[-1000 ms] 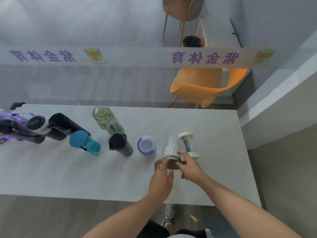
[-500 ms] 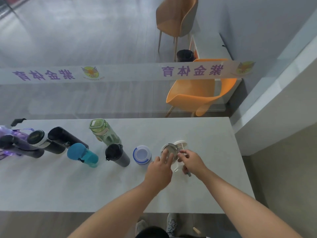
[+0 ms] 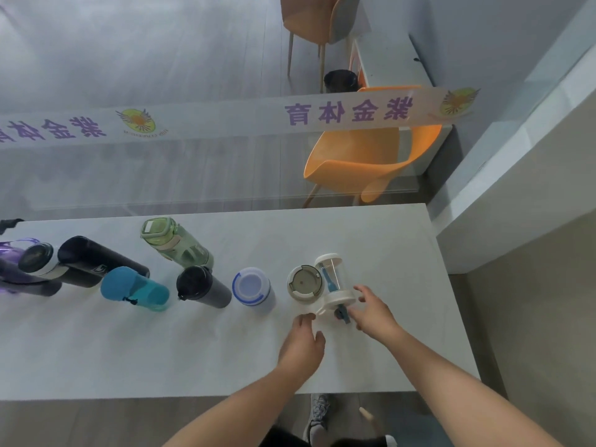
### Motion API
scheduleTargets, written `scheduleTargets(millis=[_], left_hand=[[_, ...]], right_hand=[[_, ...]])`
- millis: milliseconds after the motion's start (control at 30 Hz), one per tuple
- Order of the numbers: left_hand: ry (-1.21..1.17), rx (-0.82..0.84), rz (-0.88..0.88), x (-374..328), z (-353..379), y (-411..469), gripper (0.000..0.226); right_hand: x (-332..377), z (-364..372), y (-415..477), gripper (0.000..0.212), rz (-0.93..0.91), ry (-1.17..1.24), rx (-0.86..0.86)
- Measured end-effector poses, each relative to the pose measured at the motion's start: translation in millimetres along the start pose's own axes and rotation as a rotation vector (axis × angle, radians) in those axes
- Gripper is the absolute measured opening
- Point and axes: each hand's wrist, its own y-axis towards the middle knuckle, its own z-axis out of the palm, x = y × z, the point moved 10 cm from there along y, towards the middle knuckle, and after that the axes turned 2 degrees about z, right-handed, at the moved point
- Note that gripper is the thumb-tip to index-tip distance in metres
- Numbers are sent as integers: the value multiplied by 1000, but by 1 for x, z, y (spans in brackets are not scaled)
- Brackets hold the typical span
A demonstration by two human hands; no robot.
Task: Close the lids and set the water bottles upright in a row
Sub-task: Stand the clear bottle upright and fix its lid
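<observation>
A row of upright bottles stands on the white table [image 3: 387, 240]: a cream-lidded bottle [image 3: 304, 283], a white bottle with a blue ring [image 3: 253, 290], a black tumbler [image 3: 203, 287], a teal bottle [image 3: 135, 288], a green bottle [image 3: 175, 241], and black and purple bottles [image 3: 93, 259] at the far left. A clear bottle with a cream lid [image 3: 333, 282] lies on its side right of the cream-lidded one. My left hand [image 3: 303, 345] hovers open just in front of the cream-lidded bottle. My right hand [image 3: 375, 312], fingers spread, is at the lying bottle's lid end, holding nothing.
A glass partition with purple lettering runs behind the table. An orange chair [image 3: 364, 166] and a tan chair [image 3: 322, 21] stand beyond it. A white ledge [image 3: 516, 188] borders the right side. The table's front edge is near my arms.
Both hands have let go of the cream-lidded bottle and drawn back toward me. That bottle now stands upright in the row. The camera has tilted.
</observation>
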Motion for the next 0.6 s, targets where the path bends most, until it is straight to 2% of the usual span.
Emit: scheduleTargets(millis=[100, 300, 433, 600], left_hand=[[-264, -6, -234, 25, 24, 19, 52], [-385, 18, -272, 30, 58, 29, 48], [-421, 17, -200, 14, 56, 7, 48], [-270, 30, 110, -48, 39, -17, 45]], right_hand=[[-1, 11, 8, 65, -38, 64, 30], [-15, 8, 8, 51, -19, 124, -17], [-30, -2, -7, 54, 23, 131, -14], [-38, -31, -27, 49, 11, 101, -25]])
